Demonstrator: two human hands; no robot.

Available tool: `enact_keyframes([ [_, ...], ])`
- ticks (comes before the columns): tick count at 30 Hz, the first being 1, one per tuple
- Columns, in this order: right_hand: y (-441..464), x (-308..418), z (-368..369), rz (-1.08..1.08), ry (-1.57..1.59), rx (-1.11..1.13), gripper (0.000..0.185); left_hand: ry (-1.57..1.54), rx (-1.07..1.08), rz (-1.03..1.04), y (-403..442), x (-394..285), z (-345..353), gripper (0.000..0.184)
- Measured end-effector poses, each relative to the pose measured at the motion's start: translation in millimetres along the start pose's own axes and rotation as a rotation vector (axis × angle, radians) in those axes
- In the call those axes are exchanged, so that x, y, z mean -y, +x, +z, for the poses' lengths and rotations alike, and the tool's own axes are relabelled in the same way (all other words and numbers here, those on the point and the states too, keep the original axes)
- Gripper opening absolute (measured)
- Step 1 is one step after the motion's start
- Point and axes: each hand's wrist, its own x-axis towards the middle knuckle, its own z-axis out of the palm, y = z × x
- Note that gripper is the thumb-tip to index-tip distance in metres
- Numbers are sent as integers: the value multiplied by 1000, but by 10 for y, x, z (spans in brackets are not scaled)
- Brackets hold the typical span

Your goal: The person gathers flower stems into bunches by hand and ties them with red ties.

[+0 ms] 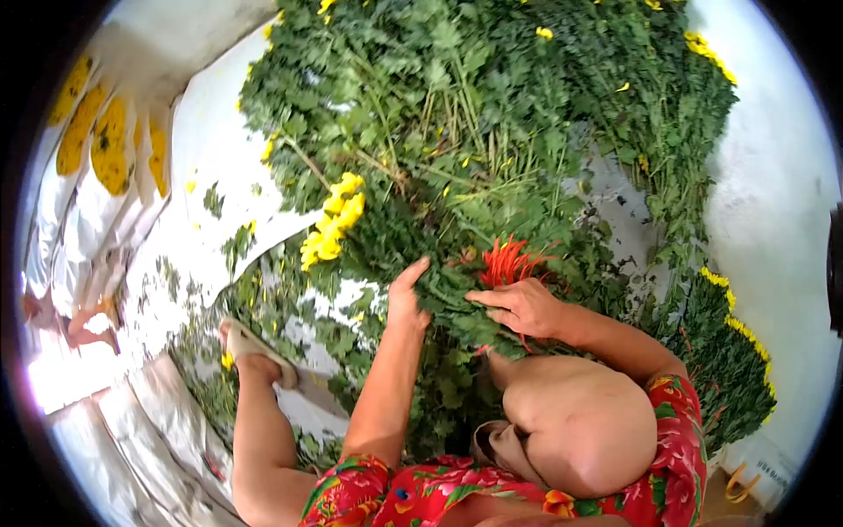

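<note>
A bunch of yellow chrysanthemums [332, 224] lies across in front of me, its flower heads to the left and its leafy stems running to the right. My left hand [407, 300] is closed round the leafy part of this bunch, thumb on top. At the stems is my right hand [529, 307], its index finger stretched over the leaves. A tuft of thin red ties [509, 262] sticks out beyond its fingers, and a bit of red shows below them. The palm is hidden, but the hand appears closed on the ties.
A large heap of cut chrysanthemums [457, 97] fills the far side. More bunches [724, 351] lie at the right by a white wall [781, 202]. Wrapped yellow flowers [110, 145] stand at the left. White wrapped bundles [140, 439] lie at lower left. Loose leaves cover the floor.
</note>
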Motion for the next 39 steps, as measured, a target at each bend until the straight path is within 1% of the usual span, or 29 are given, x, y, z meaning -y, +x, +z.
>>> enact_keyframes([
  [1,53,-75,-98,-34,56,25,39,-12,-26,36,42,0,-14,44],
  [2,141,-205,-225,-70,118,56,33,-25,-52,25,79,-11,-44,44],
  [3,227,-415,-389,-36,14,31,28,-32,-50,36,83,-33,-44,45],
  [4,284,-651,-499,122,86,-181,31,-38,-49,45,93,-59,-40,45],
  [5,410,-771,-687,382,-25,-428,33,-70,-8,21,106,-81,-52,47],
  [6,501,-1073,-846,389,-100,-733,42,-55,-16,14,98,-93,-21,48],
  [7,548,-1419,-975,545,-378,-793,62,-49,7,12,95,-88,9,49],
  [8,625,-1770,-1073,777,-257,-770,84,-43,30,11,113,-84,47,50],
  [9,713,-1976,-1153,940,-56,-750,96,-37,36,6,154,-77,102,50],
  [10,801,-1931,-1243,947,-51,-754,96,-21,20,-1,180,-58,146,51],
  [12,960,-1830,-1264,1169,413,-684,86,0,-12,-19,156,-36,167,52],
  [13,936,-1977,-1141,946,361,-742,74,-6,-13,-11,162,-43,189,52],
  [14,834,-2128,-1103,950,364,-738,74,-16,-13,-3,162,-37,196,52],
  [16,638,-1891,-1138,753,71,-697,60,-53,8,-33,161,-46,83,52],
  [17,512,-1491,-1143,694,31,-767,48,-67,6,-35,156,-47,26,51],
  [19,190,-1099,-1160,815,-261,-598,50,-62,26,11,92,-21,-6,51],
  [20,-2,-985,-1098,819,-260,-581,50,-70,12,6,43,-21,38,51],
  [22,-336,-813,-857,612,-340,-560,51,-40,-86,-23,-59,-40,137,52],
  [26,-474,-509,-388,615,-231,-346,51,-121,75,-82,68,-25,69,47],
  [28,-349,-249,-250,296,-187,-543,41,22,-95,-23,-46,-87,252,42],
  [29,-370,-211,-188,406,-181,-461,43,80,-231,1,-187,-166,473,37],
  [30,-317,-186,-180,389,-170,-454,43,45,-189,29,-199,-155,446,34],
  [32,-237,-98,-286,68,-442,-238,58,-30,94,42,62,-18,45,30],
  [33,-173,46,-347,197,-123,-222,69,-47,81,54,20,-13,121,31],
  [34,-104,73,-347,197,-127,-222,69,-49,84,54,30,-4,121,31],
  [36,61,91,-338,121,249,-370,75,-30,100,4,42,32,106,35],
  [37,169,230,-394,124,168,-395,65,-12,7,-43,-80,-31,295,39],
  [38,182,198,-384,126,167,-394,65,-13,8,-44,-60,-8,279,39],
  [39,207,173,-366,162,148,-483,56,-16,86,-18,-37,6,264,41],
])
